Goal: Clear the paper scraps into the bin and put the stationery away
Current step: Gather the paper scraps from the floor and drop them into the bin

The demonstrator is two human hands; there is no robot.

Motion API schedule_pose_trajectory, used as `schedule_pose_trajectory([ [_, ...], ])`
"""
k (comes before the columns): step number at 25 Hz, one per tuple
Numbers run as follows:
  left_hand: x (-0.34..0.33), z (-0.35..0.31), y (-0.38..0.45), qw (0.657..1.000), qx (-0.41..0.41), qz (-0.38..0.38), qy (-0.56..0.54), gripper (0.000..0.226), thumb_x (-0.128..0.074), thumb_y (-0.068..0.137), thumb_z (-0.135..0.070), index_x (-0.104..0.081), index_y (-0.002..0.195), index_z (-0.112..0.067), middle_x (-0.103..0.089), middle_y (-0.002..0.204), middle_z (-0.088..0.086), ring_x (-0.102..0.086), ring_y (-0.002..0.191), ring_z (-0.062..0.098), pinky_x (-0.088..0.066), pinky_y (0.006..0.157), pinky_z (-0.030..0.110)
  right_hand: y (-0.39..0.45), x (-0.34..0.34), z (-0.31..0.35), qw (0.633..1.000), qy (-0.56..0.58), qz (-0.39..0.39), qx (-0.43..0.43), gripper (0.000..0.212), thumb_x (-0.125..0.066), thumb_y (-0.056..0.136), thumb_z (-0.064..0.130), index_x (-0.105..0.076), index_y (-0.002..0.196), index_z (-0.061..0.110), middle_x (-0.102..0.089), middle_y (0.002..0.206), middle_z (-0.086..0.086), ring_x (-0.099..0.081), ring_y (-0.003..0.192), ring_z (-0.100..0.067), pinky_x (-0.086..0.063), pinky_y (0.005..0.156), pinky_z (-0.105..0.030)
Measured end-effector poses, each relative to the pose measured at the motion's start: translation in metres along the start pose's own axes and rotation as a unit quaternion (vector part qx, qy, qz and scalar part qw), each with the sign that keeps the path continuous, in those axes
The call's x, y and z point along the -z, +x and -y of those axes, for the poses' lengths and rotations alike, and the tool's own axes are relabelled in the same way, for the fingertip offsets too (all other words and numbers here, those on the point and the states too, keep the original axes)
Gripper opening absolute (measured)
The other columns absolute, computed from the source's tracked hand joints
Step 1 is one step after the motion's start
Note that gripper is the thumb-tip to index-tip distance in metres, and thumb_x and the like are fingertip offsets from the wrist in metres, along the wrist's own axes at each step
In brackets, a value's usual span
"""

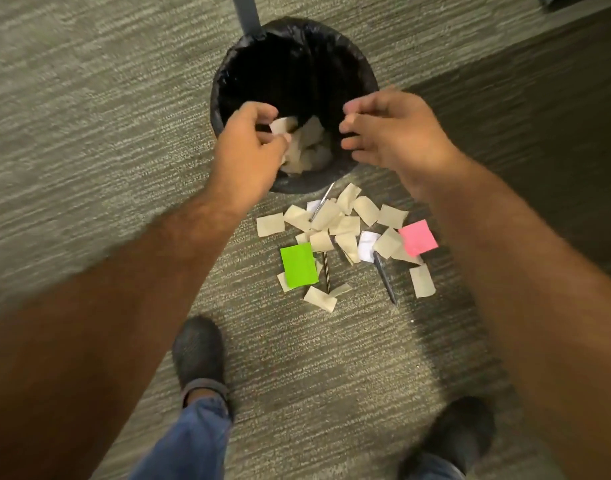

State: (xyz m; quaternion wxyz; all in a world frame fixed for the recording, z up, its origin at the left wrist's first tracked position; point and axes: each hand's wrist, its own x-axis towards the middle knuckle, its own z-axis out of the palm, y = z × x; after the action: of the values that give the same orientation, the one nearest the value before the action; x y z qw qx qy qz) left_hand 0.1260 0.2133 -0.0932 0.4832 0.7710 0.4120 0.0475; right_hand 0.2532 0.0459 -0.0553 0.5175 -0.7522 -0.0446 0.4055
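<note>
Left hand [252,147] pinches scrap [279,126] over bin [224,81].

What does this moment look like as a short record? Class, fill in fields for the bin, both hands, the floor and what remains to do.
bin: black-lined bin, beige scraps inside
left hand: left hand over the bin, holding a beige scrap
right hand: right hand over the rim, fingers loosely curled
floor: scrap pile, green note, pink note, dark pen
remaining: pile not yet cleared
</note>
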Motion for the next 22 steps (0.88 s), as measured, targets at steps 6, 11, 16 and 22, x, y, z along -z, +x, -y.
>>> schedule_pose_trajectory([
  [6, -0.039, 0.065, -0.092, 0.986, -0.160, 0.047, 0.020, 0.015, -0.071, 0.091, -0.012, -0.067, 0.106, -0.009, -0.070, 0.094, 0.002, -0.063, 0.080, 0.013, -0.057, 0.068, 0.028, -0.023, 0.034, -0.116, 0.994, -0.003, -0.104, -0.024, 0.009, -0.069, 0.096, 0.009, -0.072, 0.101, 0.017, -0.074, 0.091, -0.002, -0.068, 0.078, -0.014, -0.058, 0.069, -0.028],
  [11, -0.109, 0.163, -0.082, 0.978, -0.077, 0.075, 0.180, 0.023, -0.073, 0.088, -0.029, -0.067, 0.109, -0.021, -0.068, 0.109, 0.001, -0.067, 0.092, 0.018, -0.058, 0.087, 0.041, 0.005, 0.013, -0.217, 0.977, -0.201, -0.058, -0.041, 0.030, -0.078, 0.088, 0.014, -0.071, 0.117, 0.015, -0.070, 0.104, 0.003, -0.065, 0.087, -0.012, -0.049, 0.074, -0.025],
  [16, -0.156, 0.187, -0.024, 0.946, -0.040, 0.091, 0.308, 0.050, -0.070, 0.092, -0.025, -0.053, 0.139, -0.020, -0.046, 0.146, 0.015, -0.046, 0.133, 0.036, -0.039, 0.112, 0.041, 0.058, -0.020, -0.257, 0.918, -0.387, -0.085, -0.016, 0.075, -0.078, 0.084, 0.045, -0.048, 0.147, 0.016, -0.052, 0.145, -0.016, -0.049, 0.135, -0.037, -0.041, 0.113, -0.043],
  [22, -0.168, 0.195, 0.013, 0.900, -0.039, 0.115, 0.418, 0.055, -0.071, 0.090, -0.007, -0.051, 0.141, -0.014, -0.049, 0.146, 0.020, -0.050, 0.133, 0.039, -0.042, 0.110, 0.042, 0.099, -0.068, -0.262, 0.843, -0.535, -0.042, -0.045, 0.092, -0.072, 0.082, 0.063, -0.033, 0.157, 0.028, -0.027, 0.163, -0.018, -0.031, 0.145, -0.042, -0.044, 0.107, -0.058],
])
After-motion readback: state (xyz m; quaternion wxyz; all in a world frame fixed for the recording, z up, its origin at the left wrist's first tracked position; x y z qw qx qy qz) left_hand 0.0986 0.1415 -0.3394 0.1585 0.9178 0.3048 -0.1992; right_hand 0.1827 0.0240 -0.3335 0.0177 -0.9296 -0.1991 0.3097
